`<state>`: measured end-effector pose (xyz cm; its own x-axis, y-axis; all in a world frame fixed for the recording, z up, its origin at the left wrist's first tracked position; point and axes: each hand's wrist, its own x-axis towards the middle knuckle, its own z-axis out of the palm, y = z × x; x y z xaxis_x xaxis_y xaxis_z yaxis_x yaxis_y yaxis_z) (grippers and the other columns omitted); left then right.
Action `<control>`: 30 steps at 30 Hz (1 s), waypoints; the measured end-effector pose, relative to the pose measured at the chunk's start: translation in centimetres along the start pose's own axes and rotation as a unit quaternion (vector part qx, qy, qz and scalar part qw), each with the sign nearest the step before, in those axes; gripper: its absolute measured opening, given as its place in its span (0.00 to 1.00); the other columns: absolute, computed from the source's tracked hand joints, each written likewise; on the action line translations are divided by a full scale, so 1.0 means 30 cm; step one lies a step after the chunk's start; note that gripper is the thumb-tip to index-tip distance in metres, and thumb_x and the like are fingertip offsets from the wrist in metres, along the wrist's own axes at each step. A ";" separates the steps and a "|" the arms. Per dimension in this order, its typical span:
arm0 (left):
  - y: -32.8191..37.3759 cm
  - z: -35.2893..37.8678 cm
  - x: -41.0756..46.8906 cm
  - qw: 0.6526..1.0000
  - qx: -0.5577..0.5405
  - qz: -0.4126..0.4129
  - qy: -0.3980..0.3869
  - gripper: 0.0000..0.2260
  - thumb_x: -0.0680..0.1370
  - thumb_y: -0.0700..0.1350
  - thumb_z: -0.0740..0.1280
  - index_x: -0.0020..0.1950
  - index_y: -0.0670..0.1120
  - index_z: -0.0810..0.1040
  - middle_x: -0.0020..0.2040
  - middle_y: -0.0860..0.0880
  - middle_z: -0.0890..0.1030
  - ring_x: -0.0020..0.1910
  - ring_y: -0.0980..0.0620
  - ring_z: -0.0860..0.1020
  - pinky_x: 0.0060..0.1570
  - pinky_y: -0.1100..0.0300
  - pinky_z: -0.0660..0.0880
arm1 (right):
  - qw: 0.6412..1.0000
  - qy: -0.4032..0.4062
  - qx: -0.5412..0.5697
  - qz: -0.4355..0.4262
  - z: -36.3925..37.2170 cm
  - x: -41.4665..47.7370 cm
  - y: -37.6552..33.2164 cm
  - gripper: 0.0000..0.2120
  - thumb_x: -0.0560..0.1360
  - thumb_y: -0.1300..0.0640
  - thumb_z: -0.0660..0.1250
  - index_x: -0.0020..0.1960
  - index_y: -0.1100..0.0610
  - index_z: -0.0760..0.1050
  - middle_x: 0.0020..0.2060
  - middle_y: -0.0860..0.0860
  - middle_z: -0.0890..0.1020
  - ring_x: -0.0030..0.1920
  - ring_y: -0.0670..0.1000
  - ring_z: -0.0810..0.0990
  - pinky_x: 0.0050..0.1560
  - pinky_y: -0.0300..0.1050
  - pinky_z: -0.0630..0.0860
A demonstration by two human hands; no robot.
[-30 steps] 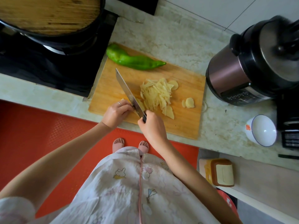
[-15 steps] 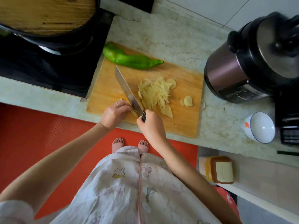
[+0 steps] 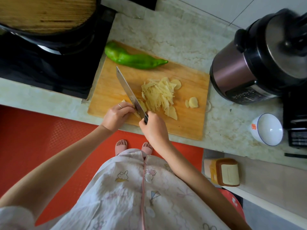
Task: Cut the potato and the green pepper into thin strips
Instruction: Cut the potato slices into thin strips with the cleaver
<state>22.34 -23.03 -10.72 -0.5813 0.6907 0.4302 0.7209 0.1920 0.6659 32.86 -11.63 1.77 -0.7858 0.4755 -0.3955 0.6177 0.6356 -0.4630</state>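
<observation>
A wooden cutting board (image 3: 114, 90) lies on the marble counter. A whole green pepper (image 3: 132, 59) rests along its far edge. A pile of pale potato strips (image 3: 159, 95) sits mid-board, with a few potato slices (image 3: 192, 102) to the right. My right hand (image 3: 153, 129) grips the dark handle of a cleaver (image 3: 128, 92), whose blade points away and to the left. My left hand (image 3: 116, 115), fingers curled, holds down the remaining potato slices (image 3: 142, 103) against the left side of the blade; those slices are mostly hidden.
A black wok with a wooden lid (image 3: 43, 14) sits on the stove at upper left. A pressure cooker (image 3: 259, 60) stands right of the board, with a white bowl (image 3: 268, 129) in front of it. An orange floor mat (image 3: 41, 138) lies below the counter edge.
The cleaver and both hands stay at the near left of the board with only slight chopping motion; the strip pile looks the same. The camera shifted a little.
</observation>
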 end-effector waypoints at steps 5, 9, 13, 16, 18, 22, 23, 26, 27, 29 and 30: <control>-0.005 0.003 -0.002 1.000 0.005 0.001 -0.003 0.08 0.75 0.32 0.63 0.43 0.37 0.82 0.46 0.39 0.82 0.47 0.50 0.76 0.47 0.58 0.74 | 1.000 0.005 0.006 0.000 0.009 -0.005 0.001 0.18 0.77 0.61 0.61 0.32 0.52 0.57 0.26 0.47 0.65 0.26 0.45 0.64 0.25 0.39 0.56; 0.000 0.000 0.003 1.000 0.008 0.003 -0.002 0.09 0.75 0.33 0.62 0.42 0.37 0.82 0.46 0.39 0.82 0.47 0.50 0.76 0.48 0.58 0.74 | 1.000 0.004 -0.001 0.006 0.018 0.005 0.001 0.18 0.77 0.60 0.61 0.32 0.52 0.57 0.27 0.47 0.66 0.27 0.47 0.66 0.25 0.40 0.57; 0.014 -0.005 0.007 1.000 0.005 0.009 -0.011 0.11 0.76 0.34 0.60 0.42 0.37 0.83 0.46 0.39 0.82 0.48 0.50 0.76 0.48 0.58 0.74 | 1.000 -0.003 -0.003 0.023 0.039 0.015 0.010 0.18 0.77 0.60 0.60 0.32 0.52 0.57 0.27 0.47 0.66 0.29 0.50 0.68 0.25 0.41 0.57; 0.018 -0.010 0.010 1.000 0.002 0.001 -0.014 0.12 0.75 0.34 0.59 0.42 0.37 0.83 0.46 0.39 0.82 0.48 0.50 0.76 0.48 0.58 0.73 | 0.999 0.001 0.025 0.030 0.039 0.047 -0.001 0.16 0.76 0.60 0.61 0.33 0.53 0.59 0.26 0.48 0.67 0.26 0.46 0.66 0.24 0.41 0.58; 0.022 -0.011 0.011 1.000 -0.004 -0.008 -0.021 0.12 0.76 0.36 0.60 0.44 0.38 0.83 0.47 0.40 0.82 0.48 0.51 0.76 0.46 0.56 0.74 | 0.999 0.006 0.042 0.020 0.027 0.074 -0.015 0.13 0.76 0.60 0.61 0.35 0.56 0.63 0.26 0.48 0.68 0.26 0.45 0.67 0.24 0.41 0.59; 0.043 -0.027 -0.012 1.000 -0.009 -0.006 -0.024 0.11 0.78 0.37 0.61 0.51 0.37 0.82 0.53 0.42 0.82 0.51 0.49 0.79 0.49 0.58 0.76 | 0.998 0.027 0.055 -0.011 0.000 0.080 -0.005 0.14 0.77 0.59 0.61 0.34 0.56 0.63 0.25 0.49 0.67 0.24 0.46 0.65 0.21 0.37 0.58; 0.046 -0.031 -0.021 1.000 -0.008 -0.017 -0.007 0.10 0.79 0.37 0.61 0.52 0.37 0.82 0.54 0.41 0.82 0.52 0.48 0.79 0.52 0.57 0.76 | 0.998 0.030 0.055 -0.019 -0.009 0.070 0.009 0.14 0.77 0.59 0.61 0.34 0.56 0.62 0.25 0.49 0.67 0.24 0.46 0.64 0.22 0.38 0.59; 0.043 -0.038 -0.050 0.999 0.007 -0.027 0.038 0.08 0.80 0.36 0.63 0.51 0.36 0.82 0.52 0.41 0.81 0.52 0.43 0.79 0.56 0.49 0.75 | 0.998 0.023 0.043 -0.040 -0.035 0.035 0.057 0.12 0.76 0.60 0.61 0.35 0.58 0.64 0.26 0.51 0.67 0.24 0.48 0.64 0.23 0.38 0.60; 0.043 -0.037 -0.058 0.999 0.023 -0.011 0.037 0.08 0.80 0.37 0.64 0.50 0.36 0.82 0.51 0.41 0.81 0.51 0.42 0.79 0.54 0.47 0.75 | 0.998 0.020 0.036 -0.046 -0.038 0.028 0.071 0.12 0.76 0.60 0.61 0.35 0.59 0.64 0.26 0.52 0.68 0.25 0.49 0.64 0.23 0.39 0.59; 0.046 -0.034 -0.078 0.997 0.066 0.028 0.015 0.08 0.80 0.39 0.65 0.50 0.37 0.82 0.50 0.42 0.82 0.51 0.43 0.79 0.56 0.47 0.74 | 0.998 0.017 0.017 -0.055 -0.032 0.014 0.090 0.11 0.75 0.61 0.61 0.35 0.60 0.65 0.25 0.52 0.68 0.25 0.50 0.65 0.24 0.40 0.57; 0.047 -0.031 -0.090 0.995 0.084 0.044 0.002 0.08 0.80 0.40 0.65 0.51 0.39 0.83 0.51 0.43 0.82 0.52 0.45 0.79 0.59 0.48 0.73 | 0.998 0.014 0.012 -0.057 -0.026 0.007 0.096 0.12 0.75 0.61 0.61 0.35 0.60 0.65 0.25 0.51 0.67 0.25 0.49 0.64 0.24 0.41 0.57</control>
<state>24.57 -25.26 -10.38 -0.5143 0.7077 0.4844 0.8219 0.2455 0.5139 34.46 -9.23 0.98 -0.8512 0.4186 -0.3167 0.5249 0.6722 -0.5222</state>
